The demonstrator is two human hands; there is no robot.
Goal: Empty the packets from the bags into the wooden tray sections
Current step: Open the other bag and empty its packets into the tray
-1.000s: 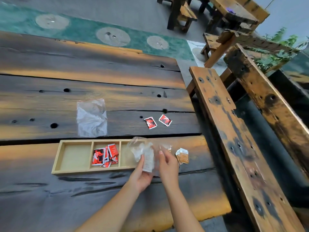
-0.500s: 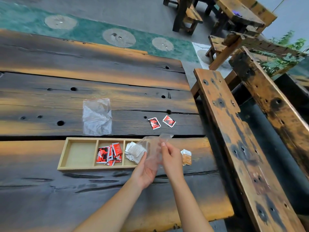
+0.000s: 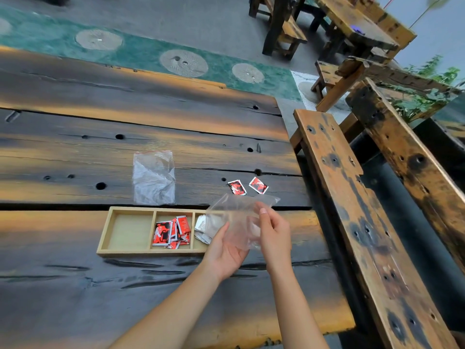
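The wooden tray (image 3: 125, 252) lies on the dark plank table (image 3: 75, 122), near its front edge, with three sections in a row. Its left section is bare wood. The middle section holds a heap of red packets (image 3: 171, 231). The right section holds white packets (image 3: 202, 229), partly hidden behind the bag and the left hand.

Just beyond the tray's far rim, a crumpled clear bag with a red zip strip (image 3: 154, 177) lies flat on the table and looks empty.

Over the tray's right end, both hands hold a second clear plastic bag (image 3: 239, 217) lifted off the table. The left hand (image 3: 224, 250) is palm up beneath the bag's lower part, fingers curled loosely against the plastic, a light grip on the bag. The right hand (image 3: 273, 230) pinches the bag's right side between thumb and fingers, a narrow grip closed on the plastic. Whether anything is left inside this bag cannot be told through the film.

Behind the bag, two loose red packets (image 3: 247, 186) lie side by side on the table, apart from the tray.

To the right of the table runs a worn wooden bench (image 3: 352, 222), well apart from the tray, with more wooden furniture beyond it.
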